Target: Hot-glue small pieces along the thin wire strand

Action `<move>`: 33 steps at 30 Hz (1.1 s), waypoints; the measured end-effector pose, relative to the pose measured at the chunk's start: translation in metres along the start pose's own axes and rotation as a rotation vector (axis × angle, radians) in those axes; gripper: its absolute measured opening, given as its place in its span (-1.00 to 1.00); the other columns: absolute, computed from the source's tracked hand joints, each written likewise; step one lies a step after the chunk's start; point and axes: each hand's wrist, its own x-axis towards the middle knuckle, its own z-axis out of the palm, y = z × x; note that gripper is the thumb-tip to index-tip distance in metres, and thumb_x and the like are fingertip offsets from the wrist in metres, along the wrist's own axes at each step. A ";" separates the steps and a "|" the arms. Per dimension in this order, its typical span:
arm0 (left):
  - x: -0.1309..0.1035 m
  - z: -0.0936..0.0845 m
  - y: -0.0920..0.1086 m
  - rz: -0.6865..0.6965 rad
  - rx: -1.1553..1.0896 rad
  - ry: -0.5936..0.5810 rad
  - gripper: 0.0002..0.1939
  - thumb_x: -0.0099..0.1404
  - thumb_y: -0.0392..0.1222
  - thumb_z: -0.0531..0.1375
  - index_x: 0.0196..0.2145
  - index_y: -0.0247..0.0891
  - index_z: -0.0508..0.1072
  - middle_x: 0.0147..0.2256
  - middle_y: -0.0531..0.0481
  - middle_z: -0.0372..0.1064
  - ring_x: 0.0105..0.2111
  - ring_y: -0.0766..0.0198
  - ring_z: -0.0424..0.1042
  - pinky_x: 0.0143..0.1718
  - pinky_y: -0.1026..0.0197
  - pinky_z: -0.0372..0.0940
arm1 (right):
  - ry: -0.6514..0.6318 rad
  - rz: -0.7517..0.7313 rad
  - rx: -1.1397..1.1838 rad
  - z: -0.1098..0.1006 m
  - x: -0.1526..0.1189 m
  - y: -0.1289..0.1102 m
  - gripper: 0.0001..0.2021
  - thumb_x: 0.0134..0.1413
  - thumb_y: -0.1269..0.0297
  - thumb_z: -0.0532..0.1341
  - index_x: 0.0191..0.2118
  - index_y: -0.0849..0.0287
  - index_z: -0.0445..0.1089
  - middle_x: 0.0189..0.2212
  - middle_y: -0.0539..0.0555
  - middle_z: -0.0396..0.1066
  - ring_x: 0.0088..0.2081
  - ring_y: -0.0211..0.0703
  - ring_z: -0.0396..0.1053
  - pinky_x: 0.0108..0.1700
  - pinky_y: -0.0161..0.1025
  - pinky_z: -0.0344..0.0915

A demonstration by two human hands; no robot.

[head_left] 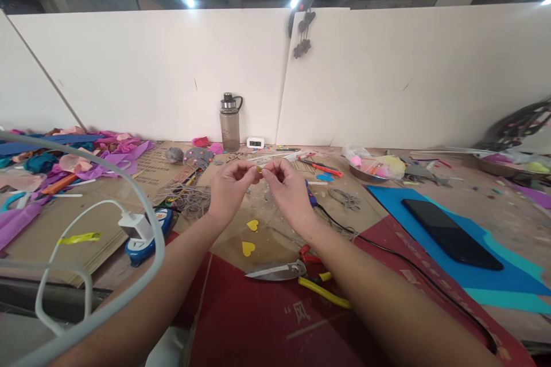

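My left hand (230, 188) and my right hand (290, 192) meet above the middle of the worktable, fingertips pinched together. Between them is a small yellow piece (259, 170), mostly covered by the fingers, so its shape is hidden. Below the hands, two yellow heart cutouts (248, 249) lie flat on the brown cardboard. Closer to me rest metal-bladed shears (275, 272), with red and yellow handle parts around them, partly behind my right forearm. A blue tool with a black cord (310, 195) shows just past my right hand.
Grey wire (191, 200) lies tangled left of the hands. An orange cutter (328, 169) and wire loops (344, 199) are to the right. A phone (450, 233) rests on blue sheets. A bottle (230, 126) stands at the back; a white cable (148, 212) arches across the left foreground.
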 end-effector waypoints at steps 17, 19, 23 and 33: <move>-0.003 0.001 -0.005 0.049 0.112 -0.049 -0.84 0.10 -0.15 0.28 -0.38 -0.30 0.55 -0.42 -0.04 0.51 -0.44 0.26 0.49 -0.33 0.21 0.43 | 0.018 -0.005 -0.010 -0.006 0.002 -0.007 -0.92 0.07 0.27 0.12 -0.39 0.14 0.29 -0.49 -0.03 0.35 -0.43 -0.23 0.30 -0.32 -0.23 0.23; -0.003 0.002 -0.002 0.038 0.115 -0.043 -0.85 0.11 -0.16 0.27 -0.41 -0.30 0.54 -0.44 -0.02 0.50 -0.45 0.27 0.49 -0.35 0.22 0.43 | 0.022 -0.019 -0.056 -0.006 0.001 -0.007 -0.91 0.08 0.27 0.12 -0.38 0.14 0.30 -0.48 -0.02 0.35 -0.42 -0.22 0.29 -0.31 -0.23 0.22; -0.004 0.003 0.001 -0.035 0.054 -0.012 -0.83 0.10 -0.13 0.28 -0.43 -0.31 0.52 -0.48 0.00 0.49 -0.45 0.23 0.52 -0.33 0.18 0.45 | 0.031 -0.046 -0.131 -0.007 -0.001 -0.006 -0.90 0.08 0.27 0.12 -0.39 0.15 0.32 -0.46 0.00 0.37 -0.40 -0.22 0.29 -0.30 -0.24 0.21; -0.001 0.003 -0.004 -0.110 -0.148 0.038 -0.79 0.07 -0.09 0.31 -0.42 -0.31 0.50 -0.48 0.02 0.48 -0.45 0.27 0.50 -0.28 0.16 0.43 | 0.026 -0.087 -0.235 -0.007 -0.006 -0.004 -0.88 0.10 0.29 0.12 -0.42 0.15 0.32 -0.47 -0.01 0.36 -0.41 -0.23 0.26 -0.29 -0.25 0.17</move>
